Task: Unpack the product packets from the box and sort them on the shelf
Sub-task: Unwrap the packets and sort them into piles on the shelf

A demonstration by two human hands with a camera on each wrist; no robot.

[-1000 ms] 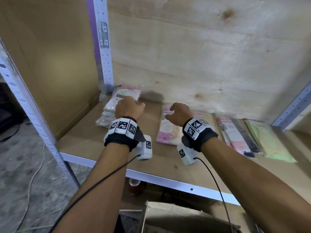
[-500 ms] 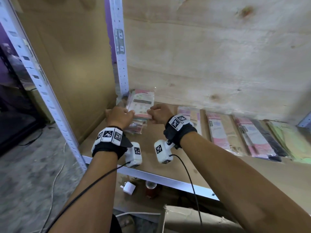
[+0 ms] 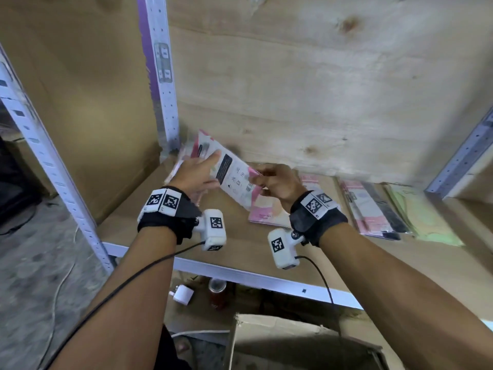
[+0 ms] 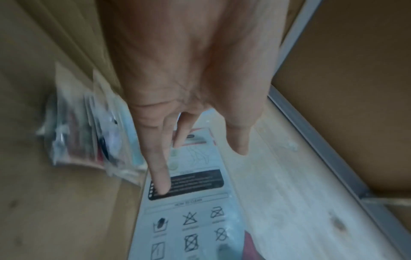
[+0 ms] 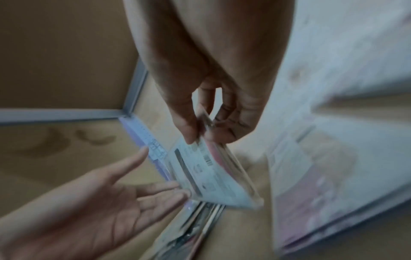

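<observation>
— Packet [image 3: 234, 175], one, care-label side up: we pinch its near end in our right hand [image 3: 277, 182], thumb over, fingers under. Held tilted above the shelf [image 3: 240, 247], over the corner stack [image 3: 184, 156].

— Left hand [image 3: 196, 174]: fingers straight, resting on the packet's far half, gripping nothing. We'd judge it best to steady with the left, match the sort, then lay it flat and square.
</observation>
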